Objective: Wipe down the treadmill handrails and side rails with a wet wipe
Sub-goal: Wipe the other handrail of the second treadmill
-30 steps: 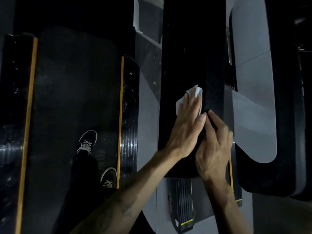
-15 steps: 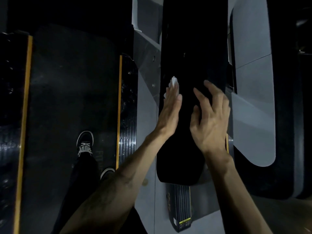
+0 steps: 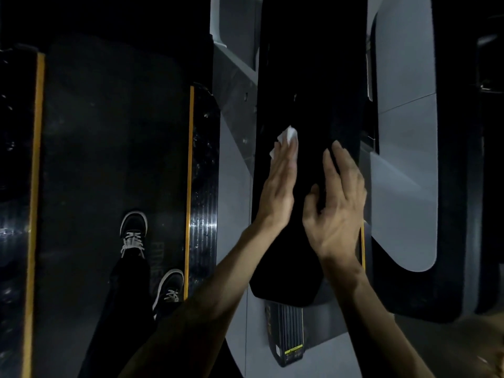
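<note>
A wide black handrail (image 3: 308, 77) of the treadmill runs away from me in the middle of the view. My left hand (image 3: 279, 186) lies with straight fingers on its left part and presses a white wet wipe (image 3: 286, 137) against it; the wipe sticks out past the fingertips. My right hand (image 3: 336, 203) rests on the right part of the same rail with straight, slightly spread fingers and holds nothing. Below on the left lies the black side rail (image 3: 203, 186) with its yellow stripe.
The dark treadmill belt (image 3: 109, 132) lies to the left, and my two black shoes (image 3: 133, 230) stand on it. A second yellow-edged side rail (image 3: 19, 159) runs along the far left. A grey and black frame of a neighbouring machine (image 3: 403, 159) stands to the right.
My left hand first slid the wipe from the rail's middle to its left edge, then came back slightly inward. My right hand opened and moved forward along the rail.
</note>
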A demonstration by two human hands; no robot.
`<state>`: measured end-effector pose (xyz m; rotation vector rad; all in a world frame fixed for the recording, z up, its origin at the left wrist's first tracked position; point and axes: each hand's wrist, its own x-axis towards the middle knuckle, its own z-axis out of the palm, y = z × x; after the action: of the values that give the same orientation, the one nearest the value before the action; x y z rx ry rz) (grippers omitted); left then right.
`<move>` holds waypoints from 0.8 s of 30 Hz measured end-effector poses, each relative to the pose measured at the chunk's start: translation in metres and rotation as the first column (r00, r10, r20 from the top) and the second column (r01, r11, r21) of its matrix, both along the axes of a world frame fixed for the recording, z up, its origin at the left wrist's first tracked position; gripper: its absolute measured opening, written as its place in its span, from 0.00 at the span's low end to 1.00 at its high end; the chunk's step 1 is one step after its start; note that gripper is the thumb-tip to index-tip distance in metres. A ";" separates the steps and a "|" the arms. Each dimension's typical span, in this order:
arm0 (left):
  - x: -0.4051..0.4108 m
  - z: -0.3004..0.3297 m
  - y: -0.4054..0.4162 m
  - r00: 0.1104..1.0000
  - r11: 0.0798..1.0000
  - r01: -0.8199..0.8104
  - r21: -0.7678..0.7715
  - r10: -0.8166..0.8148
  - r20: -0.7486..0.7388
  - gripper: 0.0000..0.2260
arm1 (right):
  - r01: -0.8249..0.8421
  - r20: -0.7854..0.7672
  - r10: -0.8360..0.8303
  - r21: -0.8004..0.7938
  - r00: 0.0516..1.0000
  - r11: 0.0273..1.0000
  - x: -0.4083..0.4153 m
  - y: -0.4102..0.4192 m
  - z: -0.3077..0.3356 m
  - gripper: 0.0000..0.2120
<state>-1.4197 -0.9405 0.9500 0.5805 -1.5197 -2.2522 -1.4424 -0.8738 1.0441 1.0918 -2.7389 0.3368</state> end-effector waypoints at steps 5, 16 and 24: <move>-0.011 -0.006 -0.016 0.996 1.000 0.004 -0.014 -0.003 0.091 0.26 | -0.003 -0.025 0.004 0.069 1.000 0.998 -0.001 -0.002 -0.001 0.29; 0.025 -0.019 0.012 0.991 0.999 0.037 0.025 -0.040 0.131 0.33 | 0.002 -0.012 0.000 0.101 1.000 0.995 -0.001 0.000 0.000 0.26; 0.002 -0.020 -0.002 0.995 1.000 -0.013 0.009 0.012 0.094 0.23 | -0.005 -0.011 0.005 0.070 1.000 0.998 -0.002 0.000 0.000 0.26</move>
<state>-1.4177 -0.9423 0.9297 0.7061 -1.5465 -2.2529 -1.4440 -0.8737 1.0436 1.1144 -2.7581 0.2361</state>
